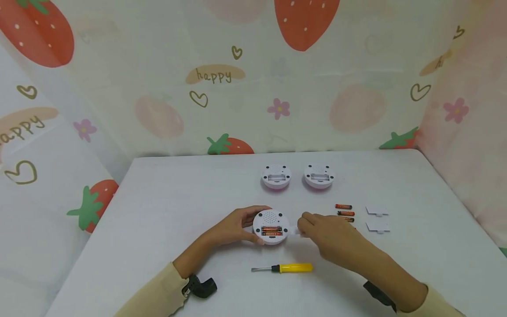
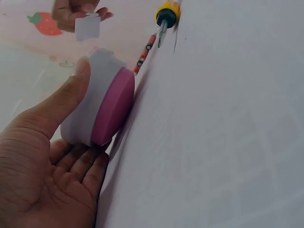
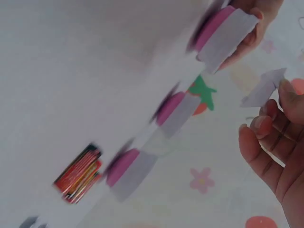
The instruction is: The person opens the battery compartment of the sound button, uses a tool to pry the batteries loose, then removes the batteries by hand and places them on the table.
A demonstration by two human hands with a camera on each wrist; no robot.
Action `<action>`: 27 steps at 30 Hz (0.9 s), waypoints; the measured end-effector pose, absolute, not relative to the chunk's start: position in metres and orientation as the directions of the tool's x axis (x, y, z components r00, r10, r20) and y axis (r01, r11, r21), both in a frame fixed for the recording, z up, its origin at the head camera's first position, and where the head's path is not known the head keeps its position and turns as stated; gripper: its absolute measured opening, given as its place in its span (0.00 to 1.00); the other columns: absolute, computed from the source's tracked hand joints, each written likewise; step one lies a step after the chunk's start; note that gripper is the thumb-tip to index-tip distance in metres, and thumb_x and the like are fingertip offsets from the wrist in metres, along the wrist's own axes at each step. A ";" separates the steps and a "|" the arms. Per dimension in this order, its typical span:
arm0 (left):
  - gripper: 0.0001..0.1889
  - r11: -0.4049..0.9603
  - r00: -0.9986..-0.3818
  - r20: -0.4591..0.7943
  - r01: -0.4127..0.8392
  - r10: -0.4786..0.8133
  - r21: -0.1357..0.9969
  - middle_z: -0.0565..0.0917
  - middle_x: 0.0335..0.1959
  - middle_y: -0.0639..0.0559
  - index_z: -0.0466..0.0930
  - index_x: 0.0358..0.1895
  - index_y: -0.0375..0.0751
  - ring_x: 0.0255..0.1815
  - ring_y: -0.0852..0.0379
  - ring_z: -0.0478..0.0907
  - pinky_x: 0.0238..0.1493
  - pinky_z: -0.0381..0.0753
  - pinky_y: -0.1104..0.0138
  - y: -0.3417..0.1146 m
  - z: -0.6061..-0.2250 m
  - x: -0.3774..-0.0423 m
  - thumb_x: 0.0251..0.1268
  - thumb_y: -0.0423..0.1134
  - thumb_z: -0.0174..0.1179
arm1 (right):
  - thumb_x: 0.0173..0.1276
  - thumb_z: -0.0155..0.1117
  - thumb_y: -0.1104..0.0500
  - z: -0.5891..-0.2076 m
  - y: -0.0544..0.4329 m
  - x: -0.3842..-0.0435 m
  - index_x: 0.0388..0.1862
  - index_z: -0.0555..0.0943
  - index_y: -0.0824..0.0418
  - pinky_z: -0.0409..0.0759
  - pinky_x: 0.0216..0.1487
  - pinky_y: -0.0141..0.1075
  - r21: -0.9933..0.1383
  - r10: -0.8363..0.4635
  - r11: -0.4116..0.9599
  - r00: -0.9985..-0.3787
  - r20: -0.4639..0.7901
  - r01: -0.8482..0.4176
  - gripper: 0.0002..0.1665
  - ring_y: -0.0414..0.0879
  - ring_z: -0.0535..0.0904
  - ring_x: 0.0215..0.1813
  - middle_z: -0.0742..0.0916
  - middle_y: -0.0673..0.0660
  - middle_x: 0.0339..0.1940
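My left hand (image 1: 231, 230) grips the rim of a round white device with a pink lower part (image 2: 116, 107), thumb on one side and fingers round the other. Its underside (image 1: 270, 216) faces up, showing small dark feet, speaker holes and an uncovered battery compartment with orange batteries (image 1: 271, 231) inside. Just right of the device, my right hand (image 1: 336, 241) pinches a small white battery cover (image 3: 262, 91) between thumb and fingertips. In the left wrist view this cover (image 2: 88, 28) hangs apart from the device. A screwdriver (image 1: 295, 267) with a yellow handle lies in front of both hands.
Two similar devices (image 1: 276, 171) (image 1: 319, 170) stand behind, their compartments uncovered and holding no batteries. Several loose orange batteries (image 1: 346, 213) lie beyond my right hand. Two more white covers (image 1: 377, 211) (image 1: 378, 226) lie right of them. A patterned cloth (image 1: 301, 132) hangs behind the white table (image 1: 190, 180).
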State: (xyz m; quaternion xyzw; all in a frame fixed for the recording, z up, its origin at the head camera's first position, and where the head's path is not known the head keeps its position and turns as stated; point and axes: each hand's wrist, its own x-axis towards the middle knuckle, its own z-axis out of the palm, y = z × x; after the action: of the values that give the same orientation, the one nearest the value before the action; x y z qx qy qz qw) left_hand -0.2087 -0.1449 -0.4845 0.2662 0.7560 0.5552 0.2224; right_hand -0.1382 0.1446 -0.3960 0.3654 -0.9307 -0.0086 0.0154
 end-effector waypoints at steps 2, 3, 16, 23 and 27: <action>0.46 0.245 -0.762 -0.043 0.154 0.647 0.957 0.73 0.71 0.58 0.69 0.74 0.52 0.72 0.60 0.70 0.74 0.66 0.65 -0.145 -0.485 -0.208 0.48 0.33 0.80 | 0.55 0.80 0.67 -0.397 0.155 -0.135 0.47 0.77 0.54 0.78 0.28 0.31 0.034 -0.674 0.738 -0.737 0.037 -0.673 0.25 0.42 0.76 0.32 0.82 0.49 0.42; 0.46 0.246 -0.763 -0.043 0.154 0.646 0.957 0.73 0.71 0.57 0.69 0.74 0.52 0.72 0.60 0.69 0.74 0.66 0.65 -0.145 -0.485 -0.208 0.49 0.33 0.80 | 0.54 0.80 0.67 -0.398 0.161 -0.133 0.47 0.77 0.54 0.78 0.27 0.31 0.040 -0.671 0.741 -0.740 0.045 -0.670 0.25 0.42 0.76 0.32 0.82 0.49 0.41; 0.45 0.273 -0.764 -0.041 0.178 0.644 0.945 0.73 0.71 0.59 0.69 0.74 0.54 0.72 0.61 0.69 0.74 0.65 0.66 -0.146 -0.485 -0.210 0.49 0.35 0.80 | 0.59 0.77 0.66 -0.416 0.218 -0.118 0.37 0.75 0.51 0.75 0.25 0.28 0.034 -0.584 0.809 -0.797 0.154 -0.587 0.19 0.37 0.70 0.29 0.82 0.44 0.36; 0.45 0.285 -0.767 -0.050 0.177 0.640 0.942 0.73 0.71 0.58 0.69 0.74 0.53 0.72 0.59 0.69 0.74 0.65 0.64 -0.146 -0.484 -0.209 0.49 0.35 0.80 | 0.57 0.76 0.69 -0.425 0.243 -0.113 0.36 0.75 0.52 0.69 0.23 0.29 0.041 -0.568 0.821 -0.810 0.143 -0.569 0.20 0.38 0.65 0.27 0.80 0.45 0.34; 0.45 0.281 -0.768 -0.053 0.169 0.638 0.945 0.74 0.71 0.58 0.70 0.74 0.52 0.72 0.59 0.69 0.74 0.65 0.64 -0.146 -0.484 -0.207 0.49 0.34 0.80 | 0.58 0.76 0.68 -0.430 0.255 -0.109 0.36 0.75 0.51 0.68 0.23 0.29 0.019 -0.539 0.840 -0.832 0.128 -0.542 0.19 0.37 0.64 0.27 0.78 0.42 0.32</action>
State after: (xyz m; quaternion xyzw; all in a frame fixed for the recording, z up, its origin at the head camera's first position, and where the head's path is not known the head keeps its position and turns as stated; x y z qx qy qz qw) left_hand -0.2071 -0.1460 -0.4842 0.2619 0.7701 0.5395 0.2176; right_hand -0.1094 0.2550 -0.4297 0.2824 -0.9571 0.0091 0.0642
